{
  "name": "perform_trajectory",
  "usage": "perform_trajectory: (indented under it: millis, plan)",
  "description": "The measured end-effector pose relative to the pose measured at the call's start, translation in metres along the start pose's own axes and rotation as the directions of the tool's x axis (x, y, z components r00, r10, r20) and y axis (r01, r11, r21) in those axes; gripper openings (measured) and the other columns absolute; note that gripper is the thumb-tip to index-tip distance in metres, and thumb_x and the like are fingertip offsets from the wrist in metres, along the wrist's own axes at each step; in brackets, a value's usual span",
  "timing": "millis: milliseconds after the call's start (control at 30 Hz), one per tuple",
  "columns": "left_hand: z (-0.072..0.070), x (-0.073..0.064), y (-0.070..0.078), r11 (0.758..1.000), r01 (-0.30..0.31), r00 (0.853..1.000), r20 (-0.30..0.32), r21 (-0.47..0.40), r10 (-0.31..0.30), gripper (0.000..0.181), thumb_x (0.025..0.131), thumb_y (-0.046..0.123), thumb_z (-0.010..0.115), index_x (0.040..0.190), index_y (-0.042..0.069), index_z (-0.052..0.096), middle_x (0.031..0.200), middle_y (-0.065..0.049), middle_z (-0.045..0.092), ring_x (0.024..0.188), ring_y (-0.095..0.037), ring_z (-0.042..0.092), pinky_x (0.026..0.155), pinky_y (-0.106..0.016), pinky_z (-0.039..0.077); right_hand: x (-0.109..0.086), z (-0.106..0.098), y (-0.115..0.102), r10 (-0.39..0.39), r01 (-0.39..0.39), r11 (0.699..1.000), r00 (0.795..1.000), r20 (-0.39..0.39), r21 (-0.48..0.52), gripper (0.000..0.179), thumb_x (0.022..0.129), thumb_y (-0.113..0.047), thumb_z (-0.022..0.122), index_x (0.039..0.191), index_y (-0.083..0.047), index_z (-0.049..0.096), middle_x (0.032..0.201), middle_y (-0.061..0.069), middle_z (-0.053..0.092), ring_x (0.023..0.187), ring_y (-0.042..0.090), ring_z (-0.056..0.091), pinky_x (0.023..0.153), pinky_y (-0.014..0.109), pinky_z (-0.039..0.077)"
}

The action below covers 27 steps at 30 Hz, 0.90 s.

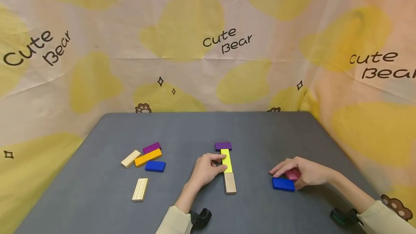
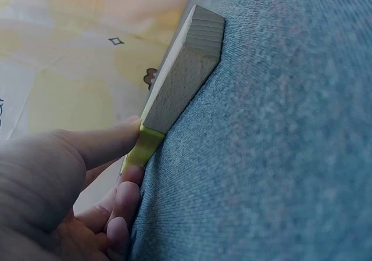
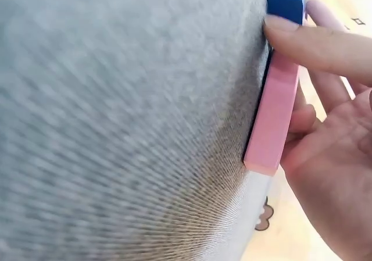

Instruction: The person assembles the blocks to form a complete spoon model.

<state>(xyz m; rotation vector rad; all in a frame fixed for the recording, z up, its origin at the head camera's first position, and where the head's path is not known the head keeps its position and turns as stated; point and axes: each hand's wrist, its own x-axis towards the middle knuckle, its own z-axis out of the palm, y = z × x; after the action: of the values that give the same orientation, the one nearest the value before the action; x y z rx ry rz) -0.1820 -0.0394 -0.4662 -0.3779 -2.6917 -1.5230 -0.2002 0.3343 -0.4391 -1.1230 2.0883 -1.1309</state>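
A yellow block (image 1: 228, 164) lies flat between a purple block (image 1: 223, 146) at its far end and a plain wooden block (image 1: 230, 183) at its near end, forming a T-like row. My left hand (image 1: 207, 170) pinches the yellow block with thumb and fingers; the left wrist view shows the thumb at the seam with the wooden block (image 2: 189, 69). To the right, my right hand (image 1: 310, 172) grips a blue block (image 1: 282, 184), thumb at its right end and fingers along its far side. A pink block (image 3: 272, 115) lies under that hand, beside the blue one.
On the left of the grey table (image 1: 182, 129) lie a wooden block (image 1: 130, 159), a magenta block (image 1: 151, 148), an orange block (image 1: 148, 157) and another blue block (image 1: 155, 166) close together. Nearer is another wooden block (image 1: 140, 190). A printed cloth (image 1: 182, 75) hangs behind and beside the table.
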Motion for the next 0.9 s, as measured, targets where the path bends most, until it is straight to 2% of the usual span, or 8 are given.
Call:
perform_trajectory:
  millis: [167,267,400,533,767,900]
  plan:
    - [0.004,-0.001,0.001,1.000,-0.010,1.000,0.016,-0.011,0.010,0.030,0.084,0.016,0.080,0.113,0.013,0.076,0.093,-0.001,0.064,0.062,-0.010,0.049,0.056,-0.027,0.041,-0.009,0.006,0.001,-0.047,0.044,0.998,0.997,-0.053,-0.048,0.060,0.074,0.011,0.074,0.131,-0.007,0.064,0.137,0.012,0.055,0.125,0.020,0.045,0.083,0.031,0.048]
    - [0.005,-0.001,0.002,1.000,-0.005,1.000,0.014,-0.006,0.005,0.030,0.084,0.017,0.080,0.113,0.014,0.076,0.093,0.000,0.063,0.063,-0.010,0.049,0.056,-0.027,0.041,-0.009,0.006,-0.001,-0.059,0.053,0.995,0.996,-0.070,-0.080,0.060,0.072,0.013,0.074,0.126,-0.010,0.068,0.136,0.011,0.057,0.121,0.020,0.045,0.080,0.030,0.048]
    - [0.004,0.000,0.001,1.000,-0.008,1.000,0.008,-0.002,0.008,0.030,0.083,0.016,0.080,0.113,0.013,0.076,0.092,-0.001,0.063,0.064,-0.010,0.049,0.057,-0.027,0.041,-0.007,0.005,-0.001,-0.078,0.075,0.996,0.996,-0.039,-0.058,0.054,0.071,0.016,0.072,0.117,-0.012,0.072,0.135,0.012,0.058,0.118,0.020,0.044,0.076,0.031,0.050]
    - [0.003,0.000,0.001,1.000,-0.009,1.000,0.002,0.002,0.009,0.029,0.083,0.016,0.081,0.112,0.012,0.076,0.091,-0.001,0.062,0.064,-0.010,0.049,0.057,-0.027,0.041,-0.006,0.002,0.001,-0.121,0.121,0.993,0.993,0.006,-0.010,0.051,0.072,0.017,0.071,0.116,-0.009,0.072,0.133,0.016,0.059,0.117,0.022,0.044,0.072,0.032,0.051]
    - [0.002,0.000,0.001,1.000,0.001,1.000,-0.003,0.000,-0.001,0.030,0.083,0.017,0.081,0.112,0.013,0.076,0.092,0.000,0.063,0.063,-0.010,0.048,0.057,-0.027,0.041,-0.002,0.000,0.002,-0.051,0.052,0.998,0.999,0.013,-0.023,0.048,0.073,0.013,0.073,0.113,-0.013,0.074,0.132,0.009,0.061,0.118,0.020,0.044,0.081,0.031,0.050]
    - [0.001,-0.001,0.000,1.000,-0.005,1.000,-0.004,-0.002,0.005,0.030,0.083,0.016,0.080,0.113,0.012,0.076,0.092,-0.001,0.063,0.062,-0.010,0.048,0.056,-0.027,0.040,0.001,0.001,0.003,-0.094,0.095,0.995,0.995,0.034,-0.021,0.046,0.073,0.012,0.073,0.112,-0.012,0.074,0.133,0.013,0.059,0.117,0.023,0.044,0.083,0.033,0.050]
